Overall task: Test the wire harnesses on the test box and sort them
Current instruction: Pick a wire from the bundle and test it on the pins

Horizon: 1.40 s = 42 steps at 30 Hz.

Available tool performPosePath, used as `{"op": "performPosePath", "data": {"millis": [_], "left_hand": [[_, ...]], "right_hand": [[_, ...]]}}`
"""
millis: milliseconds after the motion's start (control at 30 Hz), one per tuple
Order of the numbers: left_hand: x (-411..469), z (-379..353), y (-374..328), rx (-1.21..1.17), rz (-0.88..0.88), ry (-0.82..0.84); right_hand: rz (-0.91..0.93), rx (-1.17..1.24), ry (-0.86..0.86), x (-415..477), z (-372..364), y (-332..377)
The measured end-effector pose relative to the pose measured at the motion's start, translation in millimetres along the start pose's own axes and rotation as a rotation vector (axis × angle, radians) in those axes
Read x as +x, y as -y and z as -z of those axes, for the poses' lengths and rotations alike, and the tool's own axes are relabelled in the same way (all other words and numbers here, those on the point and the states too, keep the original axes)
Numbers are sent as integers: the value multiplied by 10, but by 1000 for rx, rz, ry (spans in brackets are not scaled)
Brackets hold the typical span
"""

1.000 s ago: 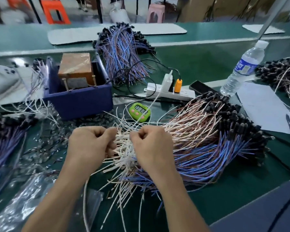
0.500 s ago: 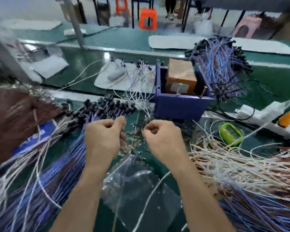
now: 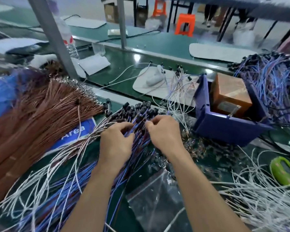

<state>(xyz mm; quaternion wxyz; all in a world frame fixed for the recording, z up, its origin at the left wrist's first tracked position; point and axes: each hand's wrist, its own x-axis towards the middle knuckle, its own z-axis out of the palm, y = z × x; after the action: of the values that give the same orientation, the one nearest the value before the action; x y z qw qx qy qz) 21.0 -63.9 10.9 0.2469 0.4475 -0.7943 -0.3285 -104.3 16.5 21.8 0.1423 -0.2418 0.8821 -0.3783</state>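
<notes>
Fingertips of left grip [image 3: 117, 139] and right grip [image 3: 162, 131] are buried among the blue harness wires [image 3: 139, 139]; what they pinch is undetermined. Right of the right grip, green timer [image 3: 283, 171] blurred, display unreadable. Left of the left grip, brown wires [image 3: 40, 114] cover the blue label [image 3: 77, 131]; only "Area" legible.

The harnesses [image 3: 141, 113] had smooth plastic sheaths; the bin [image 3: 224, 129] was matt plastic, the bag [image 3: 157, 203] clear glossy film, the bench [image 3: 124, 64] shiny.

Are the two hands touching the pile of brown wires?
No, the left hand and right hand grip blue and white harnesses; the brown wires lie to their left.
</notes>
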Motion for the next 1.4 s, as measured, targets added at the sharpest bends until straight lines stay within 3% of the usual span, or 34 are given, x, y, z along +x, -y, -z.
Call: {"op": "performPosePath", "data": {"millis": [233,433,600,733,833,967,1067,1133,1300,1400], "left_hand": [[118,-53,21,77,-8,-51],[196,-70,-92,198,-22,-86],[225,-80,-126,249,-31,-118],[185,-8,-227,74,-3,-245],[115,127,-332,-151,-88,-272],[-17,238,-569,-239,-242,-70],[-88,216,-717,-655,-93,260],[-121,202,-757,-876,0,479],[-215,155,-615,-641,-9,700],[-224,156,-503,-495,-4,773]], "right_hand": [[-52,-10,-103,210,-124,209],[-75,-45,-66,185,-105,201],[-88,112,-116,4,-58,131],[-132,203,-53,-119,-8,123],[-23,236,-41,-256,150,163],[174,250,137,-450,310,224],[61,678,178,-589,396,214],[-6,869,89,-652,525,147],[-140,1106,-181,-751,928,-188],[-218,1602,-96,-850,1132,-394]]}}
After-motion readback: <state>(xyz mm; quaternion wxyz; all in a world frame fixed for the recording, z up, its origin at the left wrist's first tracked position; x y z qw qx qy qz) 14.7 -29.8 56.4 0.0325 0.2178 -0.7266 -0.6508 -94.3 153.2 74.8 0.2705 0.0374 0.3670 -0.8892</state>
